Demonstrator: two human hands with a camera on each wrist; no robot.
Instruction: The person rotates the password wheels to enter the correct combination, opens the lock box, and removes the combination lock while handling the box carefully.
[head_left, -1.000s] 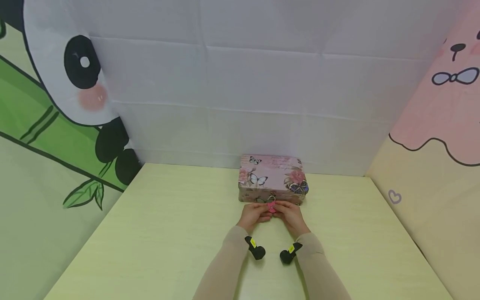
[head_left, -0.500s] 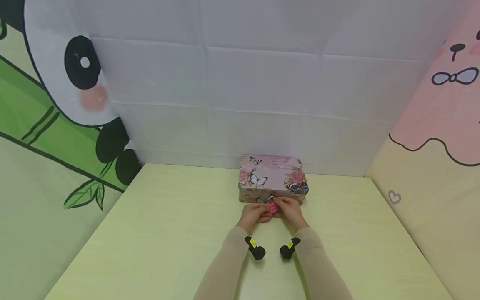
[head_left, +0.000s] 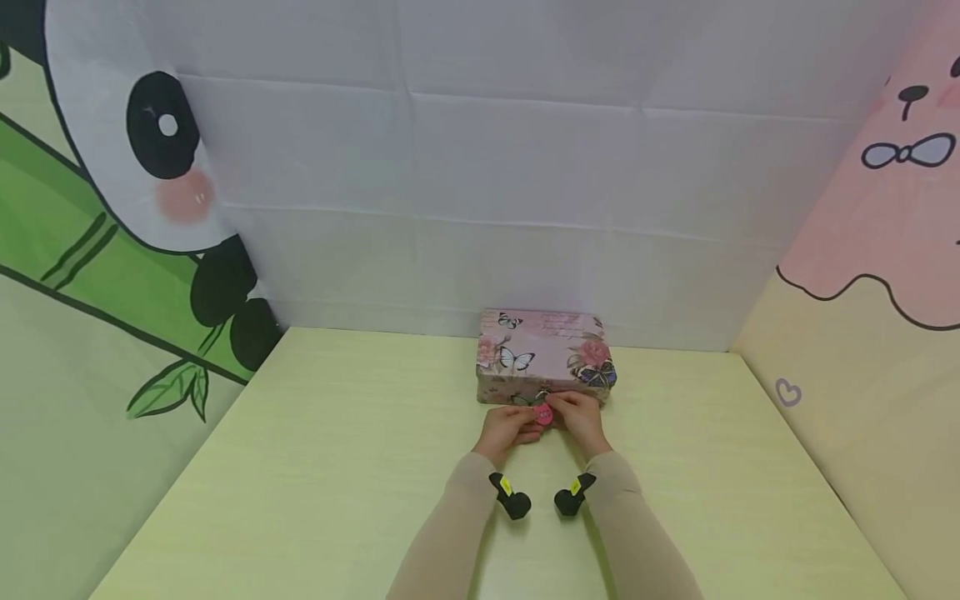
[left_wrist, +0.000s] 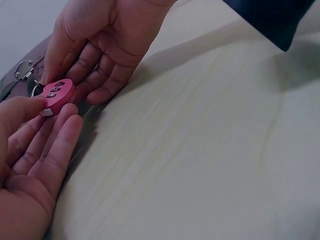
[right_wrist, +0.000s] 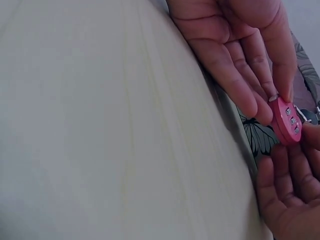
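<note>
A pink padlock (head_left: 543, 413) with number dials and a metal shackle is at the front clasp of a floral, butterfly-patterned box (head_left: 551, 342). My left hand (head_left: 505, 432) pinches the body of the padlock (left_wrist: 59, 95) between thumb and fingers, at the end with a small silver part. From the other side, my right hand (head_left: 581, 423) has its thumb and fingers bent round the shackle end of the padlock (right_wrist: 288, 121). The shackle is partly covered by the right fingertips, so I cannot tell whether it is locked. The box lid is down.
The box stands at the back of a pale table (head_left: 337, 467), close to a white cloth backdrop (head_left: 525, 167). Cartoon-printed walls rise on the left and right. A black device is worn on each wrist.
My right hand has moved slightly up and left, its fingertips shifting from the padlock's side towards the shackle. The padlock has turned a little. My left hand and the box have stayed put.
</note>
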